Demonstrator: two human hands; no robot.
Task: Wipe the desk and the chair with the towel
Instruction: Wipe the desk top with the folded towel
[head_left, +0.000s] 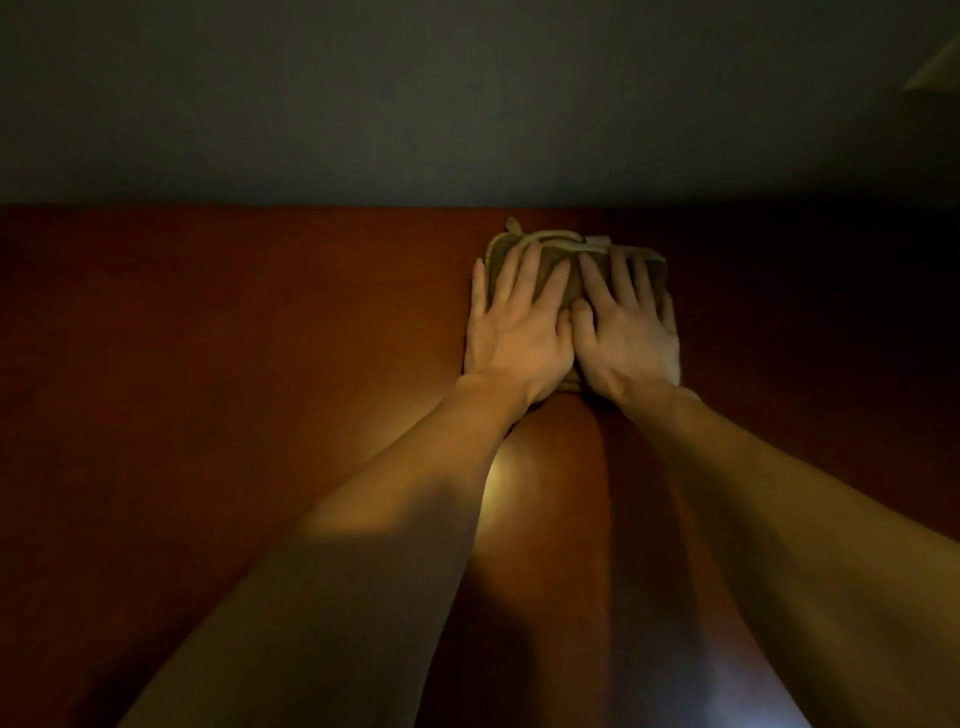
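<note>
Both palms pressed flat on the towel (571, 270), which lay folded on the desk (234, 338) near its far edge, by the wall (467, 104). The left hand (511, 332) and right hand (626, 332) sat side by side, thumbs touching, fingers spread and uncurled, pinning the cloth rather than clutching it. Bare desk stretched to either side of the hands and back toward the person. Judging by this, desk wiping was under way; no chair showed, so that part seemingly remained.

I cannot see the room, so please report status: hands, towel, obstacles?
Left hand and right hand flat, pressing the towel. Towel folded, near desk far edge. No obstacles visible.
</note>
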